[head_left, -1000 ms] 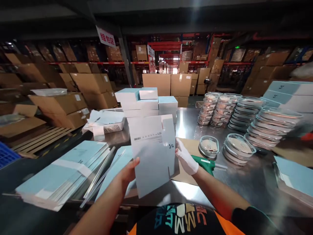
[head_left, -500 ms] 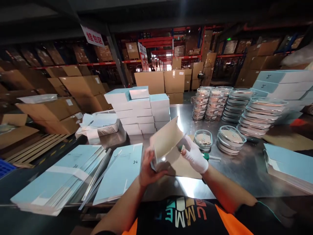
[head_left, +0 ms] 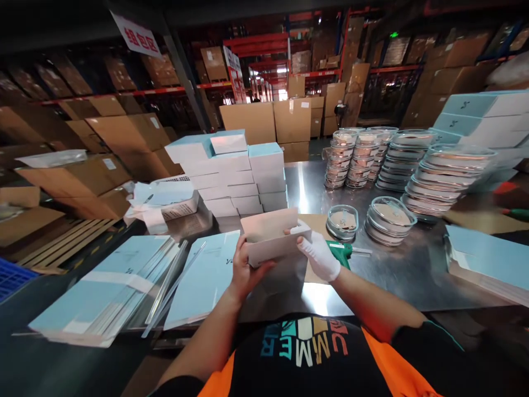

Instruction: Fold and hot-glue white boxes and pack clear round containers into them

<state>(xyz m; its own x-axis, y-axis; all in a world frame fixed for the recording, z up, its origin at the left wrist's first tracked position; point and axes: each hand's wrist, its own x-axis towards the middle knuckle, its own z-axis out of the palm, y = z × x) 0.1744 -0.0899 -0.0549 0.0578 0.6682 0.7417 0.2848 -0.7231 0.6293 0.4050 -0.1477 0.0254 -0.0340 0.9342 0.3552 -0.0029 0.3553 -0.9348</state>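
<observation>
The person is holding a partly folded white carton [head_left: 275, 238] above the near edge of the steel table [head_left: 397, 281], directly in front of the torso. The left hand [head_left: 243, 270], bare, is gripping the carton's left end, with the thumb lying along the front wall and the fingers wrapping underneath. The right hand [head_left: 320, 255], wearing a white glove, is clasping the carton's right end, with the fingertips pressing on the upper right corner. Both hands are closing on the carton; neither is resting on the table. The carton is sitting level, its open top facing up and its rear flap standing slightly raised.

A green-handled tool [head_left: 343, 249] is lying on the table just beside the gloved hand, on a brown cardboard sheet [head_left: 316, 223]. Two single glass dishes [head_left: 342, 221] are standing near it, and taller stacks of dishes [head_left: 413, 165] are lining the far right of the table. A block of finished blue-and-white boxes [head_left: 235, 171] is standing behind the carton. Flat blue carton blanks [head_left: 206, 281] are lying to the left of the left hand, with a larger banded pile [head_left: 103, 286] further left. A white basket [head_left: 179, 207] holding papers is sitting beside the box stack. Brown shipping cartons [head_left: 264, 121] are filling the racks beyond.
</observation>
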